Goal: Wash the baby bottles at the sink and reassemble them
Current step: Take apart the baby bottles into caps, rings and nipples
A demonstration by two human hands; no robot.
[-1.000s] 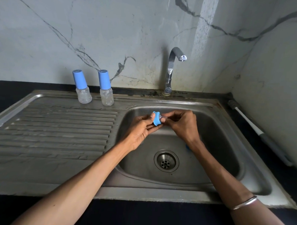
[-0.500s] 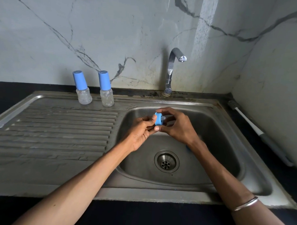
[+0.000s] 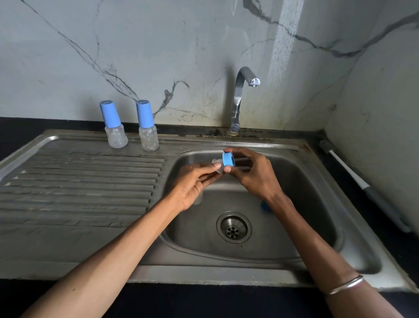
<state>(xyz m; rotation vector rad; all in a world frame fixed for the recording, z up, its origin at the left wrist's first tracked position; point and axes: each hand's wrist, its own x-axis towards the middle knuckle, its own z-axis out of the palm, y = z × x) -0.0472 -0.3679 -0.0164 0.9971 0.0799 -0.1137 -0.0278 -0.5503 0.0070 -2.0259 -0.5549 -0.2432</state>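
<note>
Over the sink basin (image 3: 310,187) my right hand (image 3: 253,175) grips a blue screw ring (image 3: 227,159) between thumb and fingers. A clear teat (image 3: 217,164) sticks out of the ring toward the left, and my left hand (image 3: 195,184) pinches it with its fingertips. Below my left hand a clear bottle body (image 3: 198,198) shows partly in the basin. A blue part (image 3: 265,206) lies in the basin, mostly hidden behind my right wrist. Two assembled bottles with blue caps (image 3: 115,128) (image 3: 147,127) stand upright at the back of the drainboard.
A chrome tap (image 3: 240,97) rises behind the basin, with no water running. The drain (image 3: 234,227) sits in the basin floor. A ridged drainboard (image 3: 77,184) spreads to the left. A bottle brush (image 3: 361,184) lies on the dark counter along the right wall.
The blue ring has passed from my left fingers into my right hand and turned edge-on. My left fingers now pinch the teat on the ring's left side. Both hands rose slightly.
</note>
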